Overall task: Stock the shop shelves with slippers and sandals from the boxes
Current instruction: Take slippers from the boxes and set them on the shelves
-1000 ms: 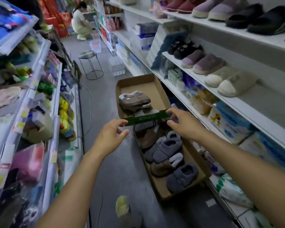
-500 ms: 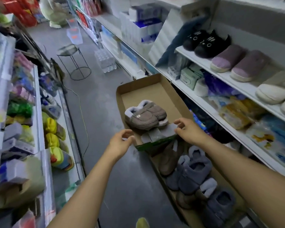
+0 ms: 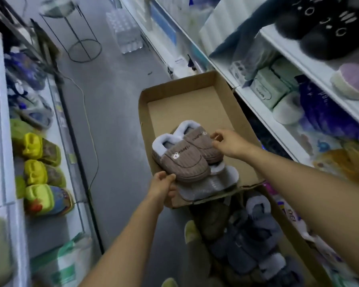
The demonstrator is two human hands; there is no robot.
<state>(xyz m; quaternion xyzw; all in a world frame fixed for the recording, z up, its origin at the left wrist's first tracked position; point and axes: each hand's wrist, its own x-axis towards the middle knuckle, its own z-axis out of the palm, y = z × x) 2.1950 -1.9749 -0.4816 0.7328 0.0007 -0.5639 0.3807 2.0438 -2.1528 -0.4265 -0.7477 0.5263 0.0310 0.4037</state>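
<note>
Shop aisle. Our left hand [image 3: 163, 184] and right hand [image 3: 226, 142] pinched brown slipper pair [image 3: 187, 156] over box [image 3: 195, 96]; best lifted level, together.

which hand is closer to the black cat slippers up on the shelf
Right. The right hand is at the far brown slipper, below and left of the black cat slippers. The left hand is lower and farther left, at the near brown slipper.

One head-worn wide-angle camera looks forward and steeply down an aisle floor [image 3: 116, 112] from standing height. Both forearms reach in from the bottom edge, the left hand [image 3: 163, 186] and right hand [image 3: 229, 145] near frame centre, shelving bowed at either side.
</note>
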